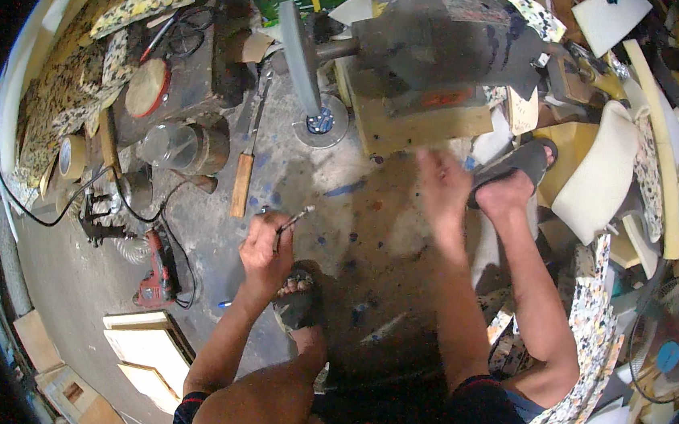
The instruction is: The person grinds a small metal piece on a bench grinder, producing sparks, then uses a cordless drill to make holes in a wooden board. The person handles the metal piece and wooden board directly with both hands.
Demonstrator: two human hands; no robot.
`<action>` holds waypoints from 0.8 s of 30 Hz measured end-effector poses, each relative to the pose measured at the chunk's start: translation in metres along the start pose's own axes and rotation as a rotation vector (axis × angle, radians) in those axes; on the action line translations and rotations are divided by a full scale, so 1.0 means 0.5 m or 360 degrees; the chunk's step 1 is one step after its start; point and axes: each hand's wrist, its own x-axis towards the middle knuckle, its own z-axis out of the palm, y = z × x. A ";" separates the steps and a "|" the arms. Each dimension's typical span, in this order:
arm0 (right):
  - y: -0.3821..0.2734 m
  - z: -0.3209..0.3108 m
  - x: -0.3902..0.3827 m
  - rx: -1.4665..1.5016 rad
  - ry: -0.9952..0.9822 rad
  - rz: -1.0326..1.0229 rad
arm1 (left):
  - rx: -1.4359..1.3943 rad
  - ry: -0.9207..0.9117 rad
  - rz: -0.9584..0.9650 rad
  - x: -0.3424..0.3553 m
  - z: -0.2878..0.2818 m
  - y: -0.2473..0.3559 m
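My left hand (266, 248) is closed around a thin dark stick with a pale tip (307, 210), which points up and to the right over the stained floor. I cannot make out what kind of tool it is. Smeared by motion, my right hand (441, 182) is just in front of the wooden base (419, 130) of a dark grey motor (451, 48); its fingers are unclear. A grey disc wheel (298, 55) stands on edge at the motor's left end. Beneath the wheel sits a round clear dish (340, 135) with small blue bits in it.
A wooden-handled tool (243, 183) lies left of the dish. Further left are a clear jar (171, 146), a roll of tape (70, 156) and a red power tool (158, 273) with a black cord. Foam offcuts (601, 174) crowd the right, beside a fan (670, 354).
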 end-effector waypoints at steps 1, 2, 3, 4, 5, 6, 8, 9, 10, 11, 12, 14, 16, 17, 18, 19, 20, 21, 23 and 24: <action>0.022 -0.003 0.046 -0.0080 0.0126 -0.0076 | -0.0084 -0.0002 -0.0123 0.010 -0.008 0.008; 0.035 -0.014 0.092 -0.0172 0.0263 -0.0163 | -0.0188 0.0004 -0.0244 0.020 -0.011 0.014; 0.024 -0.017 0.121 -0.0287 0.0251 -0.0188 | -0.0269 0.0007 -0.0378 0.017 -0.015 0.012; 0.033 -0.009 0.152 -0.0240 0.0222 -0.0210 | -0.0431 0.0034 -0.0519 0.012 -0.021 0.008; 0.072 -0.007 0.191 -0.0242 0.0222 -0.0301 | -0.0614 0.0067 -0.0655 0.007 -0.015 0.002; 0.114 -0.009 0.222 -0.0232 0.0208 -0.0387 | -0.0783 0.0105 -0.0796 0.002 -0.012 -0.003; 0.171 -0.026 0.263 -0.0123 0.0161 -0.0404 | -0.1018 0.0127 -0.0824 0.014 -0.007 0.008; 0.120 0.000 0.236 -0.0081 0.0053 -0.0160 | -0.1048 0.0158 -0.0851 0.011 -0.030 0.003; 0.098 -0.003 0.230 0.0012 -0.0021 -0.0197 | -0.0999 0.0145 -0.0805 0.015 -0.041 0.002; 0.144 -0.018 0.254 0.0215 0.0024 -0.0190 | -0.1017 0.0114 -0.0734 0.025 -0.032 0.007; 0.155 -0.027 0.261 0.0487 -0.0137 0.0012 | -0.1145 0.0146 -0.0807 0.031 -0.034 0.014; 0.132 -0.012 0.247 0.0298 -0.0032 -0.0026 | -0.1144 0.0174 -0.0745 0.024 -0.043 0.003; 0.118 0.003 0.235 0.0319 -0.0030 0.0007 | -0.1186 0.0188 -0.0725 0.019 -0.055 0.001; 0.121 -0.001 0.239 0.0383 -0.0056 0.0067 | -0.1176 0.0207 -0.0711 0.024 -0.058 0.008; 0.123 -0.005 0.243 0.0448 -0.0081 0.0128 | -0.1166 0.0224 -0.0696 0.032 -0.063 0.016; 0.127 -0.006 0.246 0.0386 -0.0059 0.0045 | -0.1157 0.0239 -0.0680 0.038 -0.067 0.021; 0.134 -0.003 0.249 0.0324 -0.0038 -0.0040 | -0.1065 0.0225 -0.0619 0.042 -0.071 0.020; 0.141 -0.003 0.253 0.0263 -0.0017 -0.0124 | -0.0974 0.0210 -0.0559 0.045 -0.076 0.018; 0.150 -0.006 0.256 0.0375 -0.0053 -0.0085 | -0.0861 0.0207 -0.0499 0.050 -0.081 0.013; 0.153 -0.004 0.256 0.0432 -0.0073 -0.0063 | -0.0841 0.0219 -0.0500 0.049 -0.081 0.010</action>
